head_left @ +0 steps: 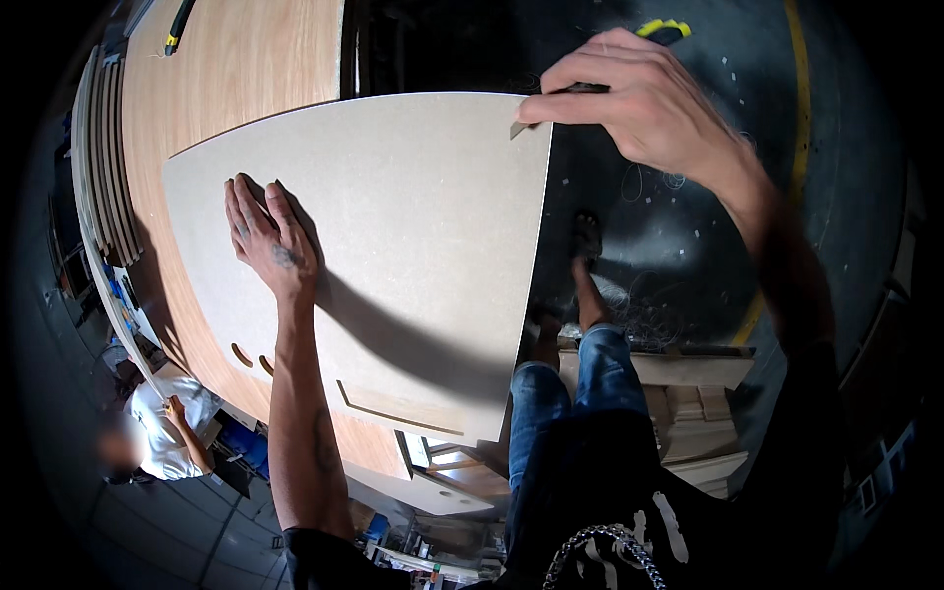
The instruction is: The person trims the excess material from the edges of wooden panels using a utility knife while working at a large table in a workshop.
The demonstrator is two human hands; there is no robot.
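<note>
A large pale board (423,226) with one curved side and a thin slot lies on a wood-grain work surface (236,69). My left hand (270,236) rests flat on the board's left half, fingers stretched out. At the far right corner, my right hand (629,93) grips a utility knife (664,29) with a yellow and black handle. Its blade points down at the board's edge; whether it touches is hard to tell. Most of the handle is hidden behind my fingers.
A second yellow and black knife (177,29) lies on the wood-grain surface, far left. Stacked panels (113,167) stand along the left. A person in a white shirt (167,433) is at lower left. Cut boards (698,423) lie beside my legs; thin trimmings (649,310) litter the dark floor.
</note>
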